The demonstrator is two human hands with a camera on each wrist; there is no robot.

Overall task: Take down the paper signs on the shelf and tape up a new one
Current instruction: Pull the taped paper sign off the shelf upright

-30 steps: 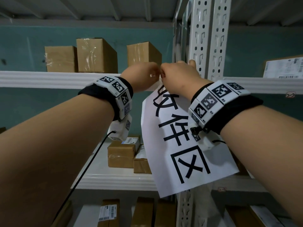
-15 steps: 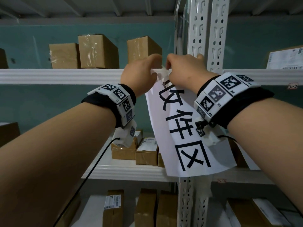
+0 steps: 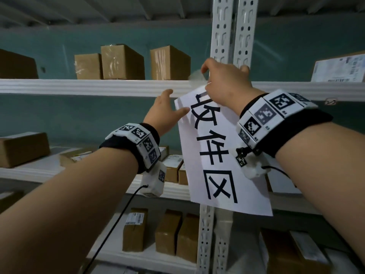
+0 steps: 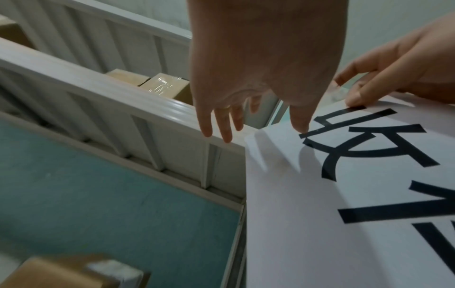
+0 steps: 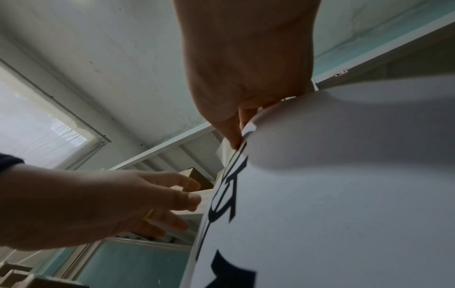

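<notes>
White paper sign [image 3: 223, 155] stays pinched by right hand [image 3: 225, 84]; left hand [image 3: 164, 111] has dropped, fingers spread.

Both forearms are bare, and each wrist carries a black fabric band [image 3: 150, 133] faced with a row of white square tiles printed with black-and-white coded markers [image 3: 264, 113]. Under each band hangs a small white camera block [image 3: 155, 180] with its own marker, and a thin black cable [image 3: 110, 232] runs from it. A thin yellow ring [image 5: 148, 214] sits on one finger of the left hand [image 5: 103, 204].
</notes>
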